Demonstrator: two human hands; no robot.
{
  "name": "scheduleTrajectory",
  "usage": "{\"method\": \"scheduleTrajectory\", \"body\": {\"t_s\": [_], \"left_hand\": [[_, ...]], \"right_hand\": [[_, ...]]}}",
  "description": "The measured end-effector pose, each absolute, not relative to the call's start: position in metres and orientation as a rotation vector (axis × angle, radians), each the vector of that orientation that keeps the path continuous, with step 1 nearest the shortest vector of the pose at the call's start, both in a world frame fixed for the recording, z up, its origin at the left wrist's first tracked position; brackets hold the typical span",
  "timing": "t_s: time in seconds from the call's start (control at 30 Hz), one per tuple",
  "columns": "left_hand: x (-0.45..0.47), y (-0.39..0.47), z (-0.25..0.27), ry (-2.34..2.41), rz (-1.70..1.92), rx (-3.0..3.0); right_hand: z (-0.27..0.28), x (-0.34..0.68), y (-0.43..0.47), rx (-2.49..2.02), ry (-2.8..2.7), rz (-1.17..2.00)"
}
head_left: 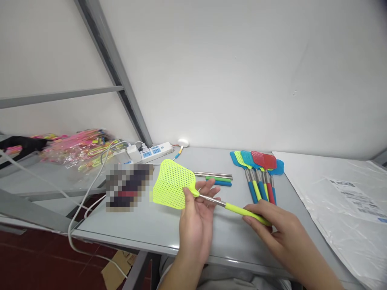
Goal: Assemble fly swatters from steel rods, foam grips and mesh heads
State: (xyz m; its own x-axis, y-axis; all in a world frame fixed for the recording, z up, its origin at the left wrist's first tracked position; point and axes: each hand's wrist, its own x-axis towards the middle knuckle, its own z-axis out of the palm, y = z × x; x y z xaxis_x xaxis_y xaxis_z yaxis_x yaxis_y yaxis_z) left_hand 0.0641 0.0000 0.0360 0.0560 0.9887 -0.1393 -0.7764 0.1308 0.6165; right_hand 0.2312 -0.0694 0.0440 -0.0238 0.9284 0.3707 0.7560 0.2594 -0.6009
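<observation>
A yellow-green fly swatter with a perforated head and metal shaft is held level over the table. My left hand supports it near the neck, thumb on the base of the head and fingers behind the shaft. My right hand grips the end of its yellow handle. Behind my left hand lie metal rods with a green grip and a blue grip. Beyond my right hand, several fly swatters in blue, yellow, teal and red lie fanned out together.
A white plastic mailing bag covers the table's right side. At the left are a power strip with plugs, a blurred-out object and a white cable. Bagged colourful items lie beyond a metal frame post.
</observation>
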Motion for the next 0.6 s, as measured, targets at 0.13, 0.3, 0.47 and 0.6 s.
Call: {"method": "scheduleTrajectory", "body": {"t_s": [0.13, 0.3, 0.47, 0.6], "left_hand": [[0.080, -0.018, 0.026, 0.585, 1.332, 0.615], [0.089, -0.029, 0.020, 0.573, 1.294, 0.663], [0.086, -0.025, 0.021, 0.615, 1.293, 0.716], [0.086, -0.023, 0.017, 0.655, 1.276, 0.728]], "right_hand": [[0.039, 0.241, -0.073, -1.497, -1.672, 0.269], [0.036, 0.247, -0.080, -1.491, -1.692, 0.268], [0.028, 0.244, -0.079, -1.560, -1.729, 0.216], [0.024, 0.241, -0.072, -1.609, -1.826, -0.122]]}}
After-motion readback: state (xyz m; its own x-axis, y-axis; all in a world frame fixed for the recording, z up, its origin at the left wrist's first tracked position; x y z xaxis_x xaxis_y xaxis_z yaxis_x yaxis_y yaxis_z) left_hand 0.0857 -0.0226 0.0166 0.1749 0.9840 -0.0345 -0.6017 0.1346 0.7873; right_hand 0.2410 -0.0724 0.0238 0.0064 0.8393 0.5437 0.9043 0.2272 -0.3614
